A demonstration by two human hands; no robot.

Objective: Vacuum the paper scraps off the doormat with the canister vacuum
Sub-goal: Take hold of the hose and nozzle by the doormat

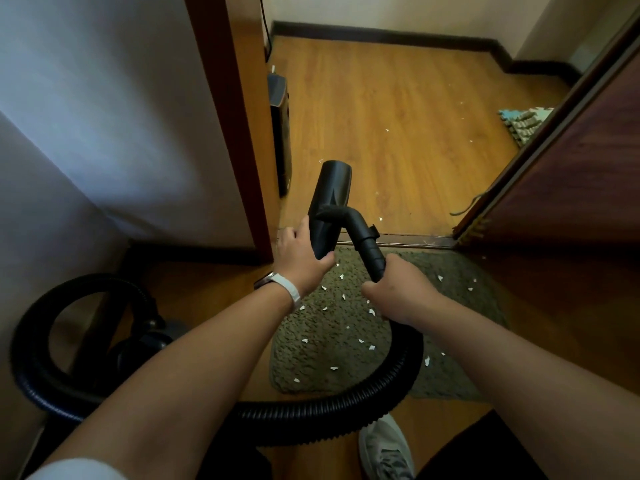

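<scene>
From the head: gripping the near end of the nozzle (330, 195) with the left hand (299, 256), fingers curled round it. Clasping the tube (372, 251) with the right hand (398, 289), fingers wrapped round. Held raised over the far edge of the doormat (450, 271), strewn with white scraps (372, 311). Trailing the hose (329, 414) across the doormat's near edge, back to the canister (145, 344) at left.
</scene>
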